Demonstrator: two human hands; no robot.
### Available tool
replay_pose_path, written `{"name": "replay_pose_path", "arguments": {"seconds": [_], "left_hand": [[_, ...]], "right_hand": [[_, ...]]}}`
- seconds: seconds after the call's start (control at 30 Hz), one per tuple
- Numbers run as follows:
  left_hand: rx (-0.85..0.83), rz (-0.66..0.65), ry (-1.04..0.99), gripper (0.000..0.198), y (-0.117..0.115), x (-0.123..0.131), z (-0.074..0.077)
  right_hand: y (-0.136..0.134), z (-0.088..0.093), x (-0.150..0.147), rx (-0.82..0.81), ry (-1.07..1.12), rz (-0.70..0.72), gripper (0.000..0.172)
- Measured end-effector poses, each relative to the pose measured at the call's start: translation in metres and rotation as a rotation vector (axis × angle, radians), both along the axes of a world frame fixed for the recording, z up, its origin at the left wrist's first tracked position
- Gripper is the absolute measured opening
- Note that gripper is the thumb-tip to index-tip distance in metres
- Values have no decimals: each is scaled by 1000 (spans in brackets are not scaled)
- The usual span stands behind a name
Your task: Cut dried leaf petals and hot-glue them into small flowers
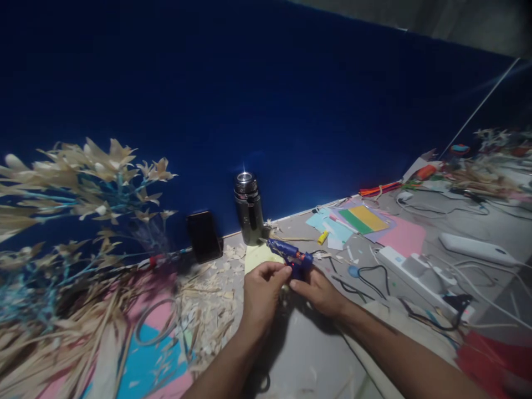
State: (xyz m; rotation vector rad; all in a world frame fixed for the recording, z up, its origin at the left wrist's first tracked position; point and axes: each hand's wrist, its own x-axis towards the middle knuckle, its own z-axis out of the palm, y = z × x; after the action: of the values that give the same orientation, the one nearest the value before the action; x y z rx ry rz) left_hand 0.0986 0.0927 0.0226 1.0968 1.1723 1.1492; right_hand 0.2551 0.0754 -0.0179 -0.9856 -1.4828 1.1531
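My right hand [318, 292] is closed around the handle of a blue glue gun [286, 249] with an orange part near its back end. The nozzle points left and away from me, and a small red light glows on its side. Close beside it, my left hand [265, 291] has its thumb and fingers pinched together, with whatever lies between them hidden. Pale yellow paper [255, 256] lies just beyond the hands. Behind that paper a dark metal flask [249, 213] stands upright.
Left of the flask, a black phone [204, 237] leans against the blue wall. Straw-coloured flowers [112, 160] on blue stems fill the left side, above scattered husk scraps [208, 299]. On the right lie coloured sheets [401, 235], a power strip [415, 271] and loose cables.
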Motion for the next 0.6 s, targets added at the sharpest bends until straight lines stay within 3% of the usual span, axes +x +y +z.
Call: {"name": "replay_pose_path", "arguments": {"seconds": [0.23, 0.37, 0.6], "left_hand": [[-66, 22, -80, 17, -1, -1, 9], [-134, 25, -192, 20, -5, -8, 14], [-104, 174, -313, 27, -2, -32, 16]], "right_hand": [[-1, -4, 1, 30, -185, 12, 21], [-1, 0, 1, -13, -136, 36, 25], [2, -4, 2, -44, -20, 63, 32]]}}
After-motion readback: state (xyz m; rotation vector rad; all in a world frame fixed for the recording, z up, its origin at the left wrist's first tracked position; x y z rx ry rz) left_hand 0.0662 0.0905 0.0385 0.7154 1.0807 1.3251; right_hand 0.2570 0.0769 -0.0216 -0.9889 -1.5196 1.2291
